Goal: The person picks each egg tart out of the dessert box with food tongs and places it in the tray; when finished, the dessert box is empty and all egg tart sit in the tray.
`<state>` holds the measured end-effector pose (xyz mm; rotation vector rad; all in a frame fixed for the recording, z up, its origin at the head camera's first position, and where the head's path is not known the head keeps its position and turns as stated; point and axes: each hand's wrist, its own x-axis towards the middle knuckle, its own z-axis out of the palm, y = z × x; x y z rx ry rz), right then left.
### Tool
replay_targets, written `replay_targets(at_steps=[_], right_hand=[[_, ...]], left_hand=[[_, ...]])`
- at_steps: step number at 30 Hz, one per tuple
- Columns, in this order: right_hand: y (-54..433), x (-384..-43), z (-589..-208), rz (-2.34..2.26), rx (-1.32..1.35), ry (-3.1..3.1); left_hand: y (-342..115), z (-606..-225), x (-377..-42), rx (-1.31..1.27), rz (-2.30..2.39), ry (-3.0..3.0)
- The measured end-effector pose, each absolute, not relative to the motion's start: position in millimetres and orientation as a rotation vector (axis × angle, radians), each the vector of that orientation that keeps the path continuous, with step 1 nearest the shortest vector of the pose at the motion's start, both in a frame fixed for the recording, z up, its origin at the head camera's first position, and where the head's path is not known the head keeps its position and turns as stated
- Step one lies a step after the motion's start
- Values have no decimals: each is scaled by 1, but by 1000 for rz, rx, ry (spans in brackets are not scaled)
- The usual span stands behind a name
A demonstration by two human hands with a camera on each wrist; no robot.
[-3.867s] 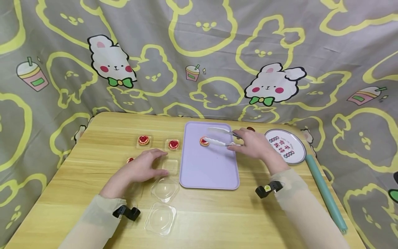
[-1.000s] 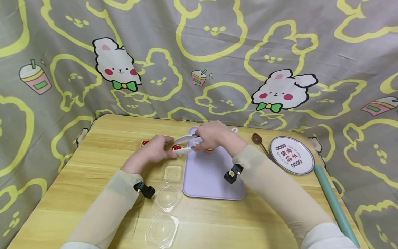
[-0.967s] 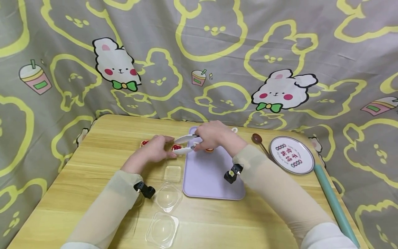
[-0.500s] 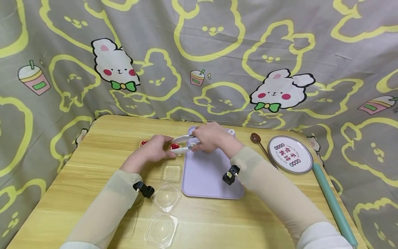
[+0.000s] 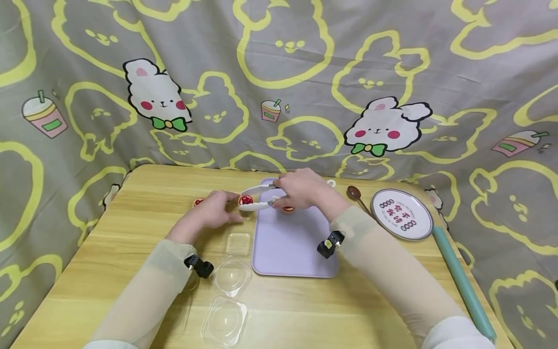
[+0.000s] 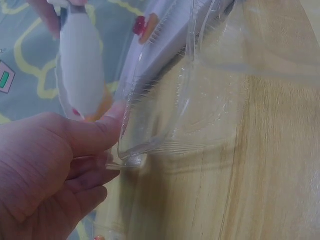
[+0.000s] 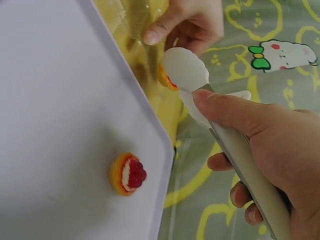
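My right hand (image 5: 301, 188) grips white-tipped tongs (image 5: 258, 205) over the tray's left edge. A small red-topped tart (image 5: 246, 199) sits between the tong tips. My left hand (image 5: 211, 211) lies beside it, thumb and forefinger spread around the spot of a clear box below the tart; whether they grip the box is hidden. In the left wrist view, its thumb (image 6: 102, 127) lies near clear plastic. Another tart (image 7: 129, 172) rests on the lilac tray (image 5: 293, 252), partly behind the right hand in the head view. A further tart (image 5: 198, 201) shows behind the left hand.
Nearer the front lie an empty clear box (image 5: 238, 244) and two clear lids, a nearer lid (image 5: 224, 320) and a farther lid (image 5: 231, 275). On the right are a brown spoon (image 5: 354, 193), a printed plate (image 5: 402, 214) and a green roll (image 5: 462, 281). Curtain surrounds the table.
The right hand with the tongs moved left from the tray to the boxes, leaving a tart on the tray. Since half a second ago, the tart in the tongs has risen slightly.
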<state>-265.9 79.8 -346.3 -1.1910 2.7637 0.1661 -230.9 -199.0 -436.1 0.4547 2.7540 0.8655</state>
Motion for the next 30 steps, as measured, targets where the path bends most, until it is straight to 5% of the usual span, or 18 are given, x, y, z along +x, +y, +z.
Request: replay_targets(at_steps=[16, 30], right_hand=[[165, -250, -322, 89, -1073, 2865], [236, -236, -343, 95, -949, 2918]], left_hand=[[-198, -433, -229, 447, 848, 2741], [-197, -432, -229, 443, 843, 2730]])
